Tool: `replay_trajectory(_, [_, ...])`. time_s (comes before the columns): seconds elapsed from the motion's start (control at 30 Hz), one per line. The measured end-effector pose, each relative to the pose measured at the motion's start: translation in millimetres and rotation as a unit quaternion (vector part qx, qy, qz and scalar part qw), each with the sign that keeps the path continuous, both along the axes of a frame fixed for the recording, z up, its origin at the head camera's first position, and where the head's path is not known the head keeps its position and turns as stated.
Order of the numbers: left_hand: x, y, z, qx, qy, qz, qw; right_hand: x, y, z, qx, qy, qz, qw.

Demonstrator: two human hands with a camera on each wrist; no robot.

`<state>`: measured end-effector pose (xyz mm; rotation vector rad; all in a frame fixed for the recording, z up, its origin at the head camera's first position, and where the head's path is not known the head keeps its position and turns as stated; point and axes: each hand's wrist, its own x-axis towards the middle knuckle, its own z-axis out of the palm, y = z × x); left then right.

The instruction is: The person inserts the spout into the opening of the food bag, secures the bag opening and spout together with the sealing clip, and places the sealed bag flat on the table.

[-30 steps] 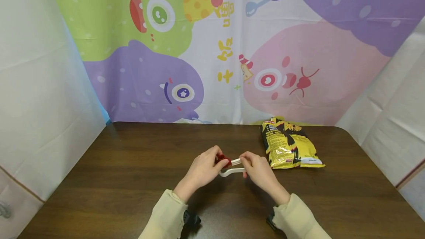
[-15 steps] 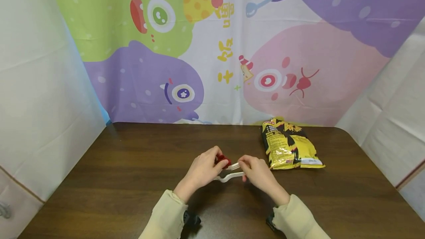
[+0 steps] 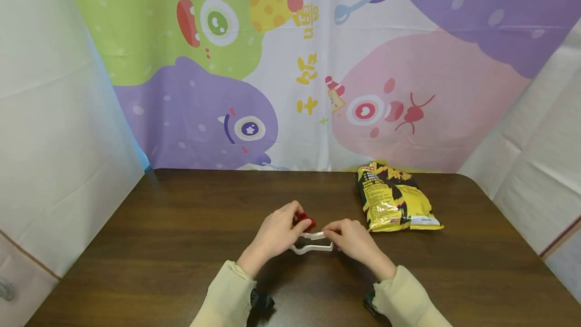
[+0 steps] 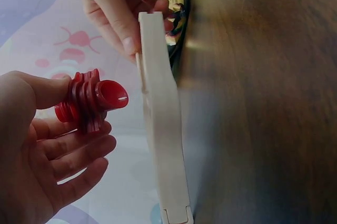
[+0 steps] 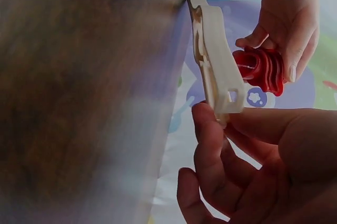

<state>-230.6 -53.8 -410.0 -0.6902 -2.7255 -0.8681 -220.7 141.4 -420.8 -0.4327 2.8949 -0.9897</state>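
My left hand point(image 3: 278, 230) pinches a small red ridged plastic spout point(image 4: 89, 100) between thumb and fingers. The spout's slanted, hollow end faces the white piece in the left wrist view. My right hand point(image 3: 355, 240) pinches one end of a long white plastic bag clip point(image 4: 162, 108). In the head view the clip point(image 3: 313, 249) shows as two strips with a gap between them, joined near the right fingers. Red and white parts are apart in the left wrist view. In the right wrist view, the clip partly overlaps the spout point(image 5: 263, 70).
A yellow and black snack bag point(image 3: 395, 201) lies at the back right of the brown wooden table point(image 3: 190, 216). Behind the table hangs a cartoon-printed cloth point(image 3: 299, 140), with white sheets at both sides.
The white clip has moved down, towards me, away from the red spout, and its strips stand differently. My right hand has shifted slightly left and down. The left hand has hardly moved.
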Motion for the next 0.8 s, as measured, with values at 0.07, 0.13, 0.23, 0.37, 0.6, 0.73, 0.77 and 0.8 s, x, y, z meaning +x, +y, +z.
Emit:
replay_trajectory(0.07, [0.3, 0.2, -0.1, 0.0, 0.005, 0.0, 1.0, -0.3, 1, -0.8, 0.008, 0.0, 0.01, 0.9999])
replay_trajectory(0.13, [0.3, 0.4, -0.5, 0.0, 0.009, -0.001, 1.0, -1.0, 2, -1.7, 0.018, 0.008, 0.017, 0.9997])
replay_trajectory(0.23, [0.1, 0.3, -0.7, 0.0, 0.017, -0.005, 0.9998, -2.4, 4, -3.0, 0.027, 0.026, 0.03, 0.9988])
replay_trajectory(0.37, [-0.5, -0.3, -1.6, 0.0, 0.016, -0.008, 0.9998, -4.8, 7, -5.5, 0.036, 0.032, 0.049, 0.9976])
replay_trajectory(0.6, [-0.1, -0.9, -1.6, 0.002, 0.003, -0.011, 0.9999, -8.2, 10, -9.9, 0.041, 0.027, 0.067, 0.9965])
replay_trajectory(0.73, [0.2, -0.6, -1.2, 0.002, 0.007, -0.008, 0.9999, -8.0, 11, -11.4, 0.045, 0.025, 0.072, 0.9961])
replay_trajectory(0.77, [0.1, -0.6, -1.2, 0.001, 0.009, -0.007, 0.9999, -7.7, 11, -11.5, 0.046, 0.024, 0.071, 0.9961])
replay_trajectory(0.8, [0.2, -0.5, -0.9, 0.0, 0.012, -0.007, 0.9999, -7.4, 11, -11.3, 0.046, 0.023, 0.072, 0.9961])
